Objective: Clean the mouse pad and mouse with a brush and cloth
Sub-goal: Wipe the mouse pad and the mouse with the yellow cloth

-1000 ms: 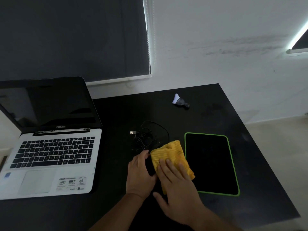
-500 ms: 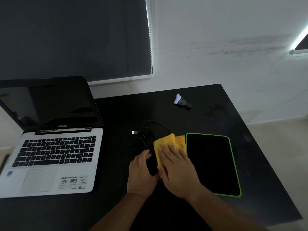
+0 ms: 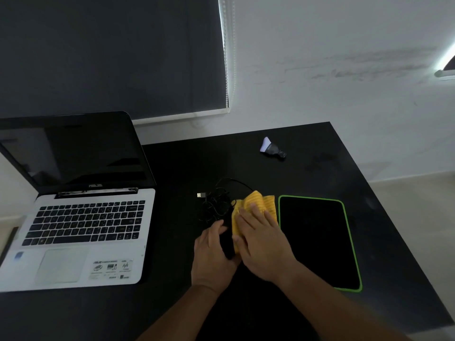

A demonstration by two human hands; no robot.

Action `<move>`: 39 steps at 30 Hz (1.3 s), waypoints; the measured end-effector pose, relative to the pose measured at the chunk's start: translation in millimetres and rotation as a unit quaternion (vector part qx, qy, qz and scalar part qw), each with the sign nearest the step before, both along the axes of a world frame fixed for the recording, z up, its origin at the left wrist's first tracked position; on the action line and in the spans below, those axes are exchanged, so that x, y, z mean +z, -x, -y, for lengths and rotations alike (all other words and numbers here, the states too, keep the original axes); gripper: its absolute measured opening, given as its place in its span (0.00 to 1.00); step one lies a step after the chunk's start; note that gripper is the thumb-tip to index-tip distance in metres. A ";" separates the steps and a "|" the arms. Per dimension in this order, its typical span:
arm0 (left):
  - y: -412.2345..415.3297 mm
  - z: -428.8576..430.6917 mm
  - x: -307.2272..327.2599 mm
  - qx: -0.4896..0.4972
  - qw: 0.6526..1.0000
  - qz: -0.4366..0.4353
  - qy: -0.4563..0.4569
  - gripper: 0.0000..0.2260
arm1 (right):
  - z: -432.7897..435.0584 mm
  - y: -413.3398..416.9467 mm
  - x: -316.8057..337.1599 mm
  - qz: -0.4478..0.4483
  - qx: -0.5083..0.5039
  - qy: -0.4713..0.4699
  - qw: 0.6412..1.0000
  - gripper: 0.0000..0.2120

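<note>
While the left hand [image 3: 211, 252] curls its fingers round the flank of the small black corded mouse [image 3: 227, 242] to steady it, the right hand [image 3: 261, 239] lies flat on the yellow ribbed cloth [image 3: 258, 201], fingers straight and only slightly parted, pressing it onto the mouse's top. The mouse sits near the middle of the black table [image 3: 344, 168], almost hidden between the two hands.

The likeliest trouble lies at 12 o'clock from the mouse. There the tangled black cable [image 3: 216, 205] with its silver USB plug [image 3: 201, 195] lies just ahead of the cloth, and a long forward stroke could snag it. A hard push might also slip the mouse out of the left hand's grip towards the white laptop [image 3: 81, 217] at 9 o'clock.

Against the frame a second ago, the right hand has slid towards 12 o'clock. The cloth, then trailing back towards 5 o'clock, is now bunched ahead of the fingertips, just beside the left edge of the black green-bordered mouse pad [image 3: 317, 239] at 3 o'clock. The small white-bristled, black-handled brush [image 3: 272, 148] at 1 o'clock has not moved.
</note>
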State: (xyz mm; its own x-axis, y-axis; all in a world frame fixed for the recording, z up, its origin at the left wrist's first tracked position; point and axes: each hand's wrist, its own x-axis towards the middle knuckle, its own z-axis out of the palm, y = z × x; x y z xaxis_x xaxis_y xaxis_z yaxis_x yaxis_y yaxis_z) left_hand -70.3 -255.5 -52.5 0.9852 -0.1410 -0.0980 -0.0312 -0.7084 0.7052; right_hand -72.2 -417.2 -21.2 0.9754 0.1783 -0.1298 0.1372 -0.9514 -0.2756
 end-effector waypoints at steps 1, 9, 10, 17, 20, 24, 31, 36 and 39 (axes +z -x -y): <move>0.6 -0.1 1.3 0.002 1.000 -0.002 0.003 0.31 | -2.2 2.3 -0.3 0.001 0.012 -0.009 1.000 0.31; 1.3 -1.0 -3.3 0.003 1.000 -0.016 -0.017 0.31 | 7.1 48.1 -0.9 -0.004 0.137 -0.120 0.983 0.24; 0.6 -0.8 -3.7 0.001 1.000 -0.023 -0.019 0.33 | 9.6 48.5 -3.5 0.005 0.134 -0.140 0.981 0.23; -1.3 -0.9 -10.0 -0.016 0.999 0.006 -0.032 0.36 | 29.4 34.5 -5.4 0.081 0.035 -0.196 0.977 0.14; -1.5 -0.4 -7.5 -0.012 1.000 0.012 -0.025 0.37 | 38.6 38.2 0.3 0.027 -0.011 -0.270 0.962 0.15; 0.9 -1.0 -4.1 -0.021 0.999 0.019 -0.017 0.39 | 48.5 37.5 1.9 0.107 -0.192 -0.300 0.928 0.04; 5.5 -10.4 -6.5 -0.067 0.996 0.042 0.048 0.25 | 47.5 19.8 -9.4 -0.060 -0.212 0.014 0.975 0.29; 22.2 1.1 6.7 0.022 0.995 0.058 0.083 0.13 | 42.4 15.5 -4.9 -0.071 -0.213 -0.028 0.974 0.13; 35.6 19.4 17.2 0.006 0.996 0.088 0.002 0.13 | 42.5 21.2 1.2 -0.054 -0.217 -0.104 0.969 0.06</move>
